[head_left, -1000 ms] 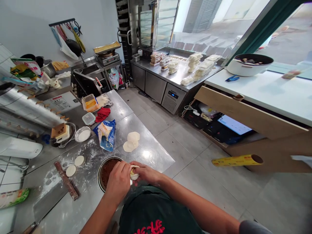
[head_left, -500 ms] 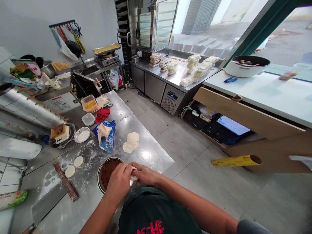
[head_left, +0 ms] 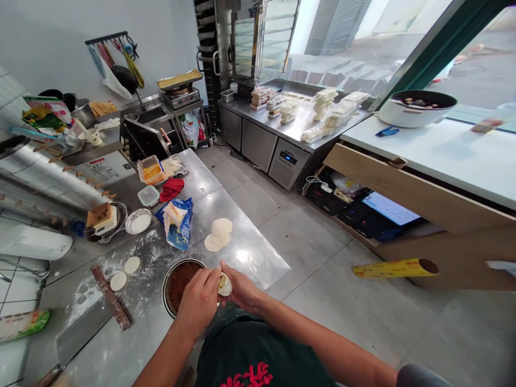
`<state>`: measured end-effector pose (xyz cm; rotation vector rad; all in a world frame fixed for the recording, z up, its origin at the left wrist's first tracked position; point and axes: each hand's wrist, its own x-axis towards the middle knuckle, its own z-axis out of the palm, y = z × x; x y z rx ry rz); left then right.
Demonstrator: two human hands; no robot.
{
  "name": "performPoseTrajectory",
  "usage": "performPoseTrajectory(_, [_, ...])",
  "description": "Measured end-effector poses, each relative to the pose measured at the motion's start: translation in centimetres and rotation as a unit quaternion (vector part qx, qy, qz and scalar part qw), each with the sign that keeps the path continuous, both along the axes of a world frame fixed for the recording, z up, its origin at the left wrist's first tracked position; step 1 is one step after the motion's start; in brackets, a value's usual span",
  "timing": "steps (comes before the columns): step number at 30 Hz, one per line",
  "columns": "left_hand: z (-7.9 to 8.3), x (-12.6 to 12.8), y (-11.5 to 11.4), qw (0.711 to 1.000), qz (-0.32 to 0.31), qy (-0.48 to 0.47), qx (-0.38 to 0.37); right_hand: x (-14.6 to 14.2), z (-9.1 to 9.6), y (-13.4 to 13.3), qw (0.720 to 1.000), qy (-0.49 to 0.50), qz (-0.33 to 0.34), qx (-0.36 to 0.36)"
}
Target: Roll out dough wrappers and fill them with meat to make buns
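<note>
A white dough bun [head_left: 224,285] with some filling showing at its opening sits between my two hands. My left hand [head_left: 200,294] curls its fingers against the bun's left side. My right hand [head_left: 241,289] cups it from the right, thumb pointing up. Just left of the bun, partly behind my left hand, stands a round bowl of brown filling [head_left: 179,279]. Flat dough wrappers [head_left: 218,235] overlap on the steel table [head_left: 250,236] beyond my hands. Two smaller dough discs [head_left: 119,280] lie at the left beside a floury rolling pin [head_left: 110,297].
A blue bag [head_left: 177,223], a dish of flour [head_left: 138,221] and a red cloth [head_left: 172,189] lie farther back. A wide blade [head_left: 83,330] rests at the near left. The table's right edge drops to the floor, and a yellow roll [head_left: 395,268] stands out at right.
My right hand has opened a little around the dough, and the bun with its filling now shows more. The view has shifted slightly.
</note>
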<state>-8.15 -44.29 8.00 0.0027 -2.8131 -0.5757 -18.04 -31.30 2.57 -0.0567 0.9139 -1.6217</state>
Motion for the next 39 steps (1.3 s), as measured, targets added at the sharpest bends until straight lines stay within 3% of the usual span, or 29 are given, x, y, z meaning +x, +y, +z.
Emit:
performPoseTrajectory(8, [0.3, 0.4, 0.4, 1.0, -0.008, -0.01, -0.019, 0.2, 0.6, -0.5, 0.997, -0.013, 0.014, 0.068])
performPoseTrajectory(13, [0.5, 0.6, 0.2, 1.0, 0.0, -0.011, -0.025, 0.3, 0.8, -0.5, 0.999, -0.001, 0.026, 0.03])
performPoseTrajectory(17, [0.6, 0.5, 0.2, 1.0, 0.013, -0.01, -0.009, 0.2, 1.0, -0.7, 0.998, -0.007, -0.009, 0.061])
performPoseTrajectory(22, [0.2, 0.7, 0.0, 1.0, -0.004, 0.007, -0.005, 0.0, 1.3, -0.5, 1.0, -0.012, 0.013, 0.002])
performPoseTrajectory(25, [0.2, 0.8, 0.0, 1.0, 0.006, 0.026, -0.012, 0.0, 1.4, -0.4, 0.999, 0.006, -0.006, 0.033])
performPoseTrajectory(29, [0.5, 0.7, 0.2, 1.0, -0.002, 0.021, -0.003, -0.4, 1.5, -0.3, 0.999, -0.007, 0.036, 0.014])
performPoseTrajectory(35, [0.9, 0.8, 0.2, 0.999, 0.011, 0.027, -0.029, -0.4, 1.5, -0.7, 0.999, 0.014, 0.007, 0.049])
performPoseTrajectory(39, [1.0, 1.0, 0.0, 0.999, -0.004, 0.034, -0.023, -0.5, 1.4, -0.7, 0.999, 0.013, 0.033, 0.019])
